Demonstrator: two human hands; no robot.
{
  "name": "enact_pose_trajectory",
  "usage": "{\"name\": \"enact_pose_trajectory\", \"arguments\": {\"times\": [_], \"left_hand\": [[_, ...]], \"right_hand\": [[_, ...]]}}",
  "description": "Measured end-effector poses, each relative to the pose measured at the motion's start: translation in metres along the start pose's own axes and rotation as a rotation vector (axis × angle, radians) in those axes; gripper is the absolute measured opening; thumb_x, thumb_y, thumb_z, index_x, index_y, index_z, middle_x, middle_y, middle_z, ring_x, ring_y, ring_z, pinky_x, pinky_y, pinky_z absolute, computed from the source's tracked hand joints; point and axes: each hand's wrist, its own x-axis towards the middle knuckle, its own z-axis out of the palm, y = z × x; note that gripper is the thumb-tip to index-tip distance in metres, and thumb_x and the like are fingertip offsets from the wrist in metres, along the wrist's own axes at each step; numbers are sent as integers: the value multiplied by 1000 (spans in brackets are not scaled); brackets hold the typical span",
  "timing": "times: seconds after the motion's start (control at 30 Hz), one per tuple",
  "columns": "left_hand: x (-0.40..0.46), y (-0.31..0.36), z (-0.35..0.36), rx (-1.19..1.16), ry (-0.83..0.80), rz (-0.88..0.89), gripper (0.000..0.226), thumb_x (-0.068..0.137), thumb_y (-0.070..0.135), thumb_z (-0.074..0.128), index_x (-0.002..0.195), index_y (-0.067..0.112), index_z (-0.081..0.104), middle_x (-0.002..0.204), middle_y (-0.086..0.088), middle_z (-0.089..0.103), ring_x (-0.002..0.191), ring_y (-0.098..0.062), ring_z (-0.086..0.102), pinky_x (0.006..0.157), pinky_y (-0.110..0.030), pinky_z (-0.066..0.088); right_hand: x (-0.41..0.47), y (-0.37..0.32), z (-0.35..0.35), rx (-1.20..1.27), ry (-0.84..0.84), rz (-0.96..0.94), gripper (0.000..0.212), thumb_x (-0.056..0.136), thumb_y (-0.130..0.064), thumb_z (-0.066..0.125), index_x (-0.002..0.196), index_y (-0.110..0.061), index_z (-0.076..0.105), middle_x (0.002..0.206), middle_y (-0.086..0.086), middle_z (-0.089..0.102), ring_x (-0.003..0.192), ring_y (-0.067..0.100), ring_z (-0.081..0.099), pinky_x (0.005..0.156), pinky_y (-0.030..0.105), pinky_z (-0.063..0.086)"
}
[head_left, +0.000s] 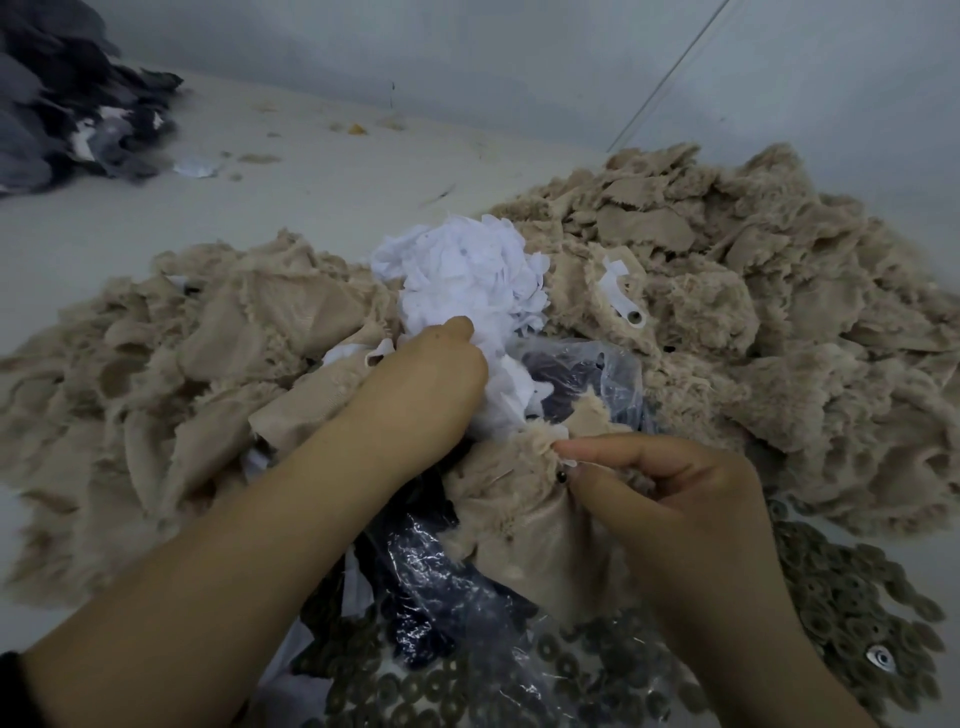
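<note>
- Ring-shaped washers (841, 603): brown, spread loose nearest the viewer, below and to the right of the grip.
- Clear plastic bag (467, 597): crumpled, with dark contents, lying under and behind the held piece.
- Right hand (675, 499): thumb and forefinger were closed together, pinching the edge of the beige plush piece (519, 525).
- Black stud (562, 475): small and round, sat in the plush right at the pinch.
- Left hand (421, 384): just left of the pinch and beyond it, fingers curled into the white fabric scraps (467, 270), gripping a bunch.
- White tag (631, 312): punched with a hole, lay beyond the grip on the plush.
- Pile of beige plush cuttings (753, 322): heaped round the grip on both sides.
- Table (311, 166): pale, littered with fluff.
- Dark grey fabric heap (62, 104): far left, well apart.
</note>
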Motion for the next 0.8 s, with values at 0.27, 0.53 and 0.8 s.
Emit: {"name": "enact_pose_trajectory", "arguments": {"times": [0.27, 0.53, 0.8], "left_hand": [[-7, 4, -8, 10, -29, -37, 36, 81, -11, 48, 65, 14, 29, 94, -4, 20, 58, -12, 18, 47, -28, 15], [-9, 3, -6, 32, -109, 30, 20, 85, -8, 48, 76, 10, 43, 91, -5, 18, 78, -19, 37, 68, -34, 42], [-25, -3, -25, -97, 143, 20, 26, 80, -2, 53, 101, 12, 57, 117, -4, 40, 60, -14, 35, 46, -31, 29]], "right_hand": [[-7, -9, -5, 1, -13, -52, 40, 77, 0, 76, 70, -39, 79, 47, 8, 64, 40, 15, 40, 41, 21, 33], [-12, -23, -11, -21, 16, -102, 41, 75, 0, 76, 69, -40, 79, 55, 12, 67, 48, 14, 48, 48, 23, 38], [-6, -17, -16, -11, -5, -94, 41, 77, 0, 76, 69, -40, 79, 50, 11, 64, 41, 16, 44, 42, 24, 36]]}}
